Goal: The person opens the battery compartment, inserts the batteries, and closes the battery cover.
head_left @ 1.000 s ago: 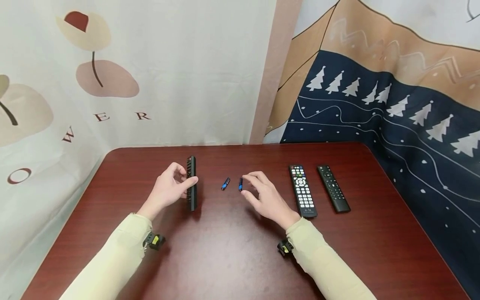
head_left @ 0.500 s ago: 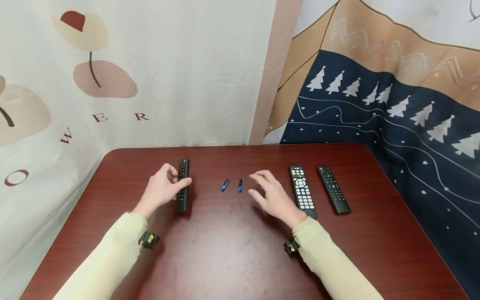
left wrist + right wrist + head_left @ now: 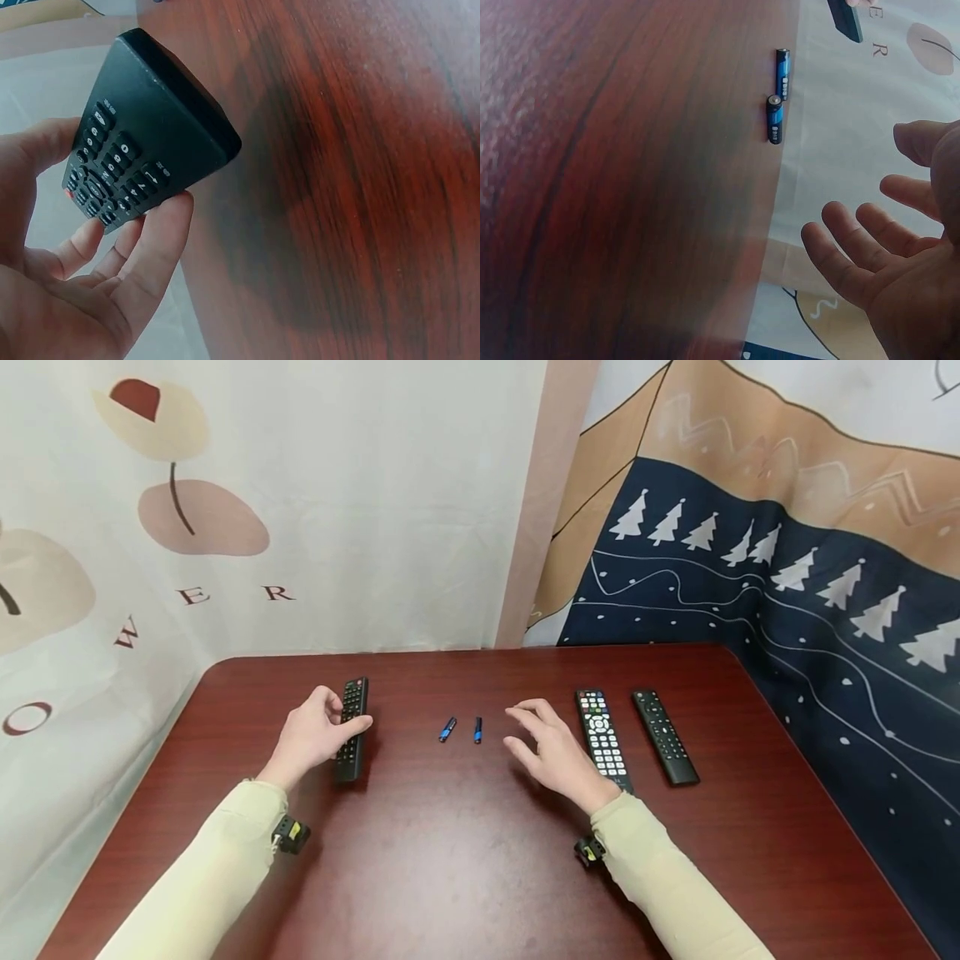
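My left hand (image 3: 311,733) grips a black remote control (image 3: 351,739) by its long edges, thumb on one side and fingers on the other. In the left wrist view the remote's button face (image 3: 124,150) is tilted over the table, with its shadow beside it. Two small blue-and-black batteries lie apart on the table between the hands: the left battery (image 3: 447,729) slanted, the right battery (image 3: 477,731) nearly straight. My right hand (image 3: 551,743) hovers to the right of them, holding nothing, its fingers relaxed and spread in the right wrist view.
A black remote with white buttons (image 3: 603,739) lies beside the right hand, which partly covers its lower end. Further right is a second black remote (image 3: 665,737). The dark red wooden table (image 3: 450,860) meets a printed curtain (image 3: 390,527) at its far edge.
The left hand has moved left with the remote and turned it so more of its button face shows. The right hand has drawn back to the right, away from the batteries.
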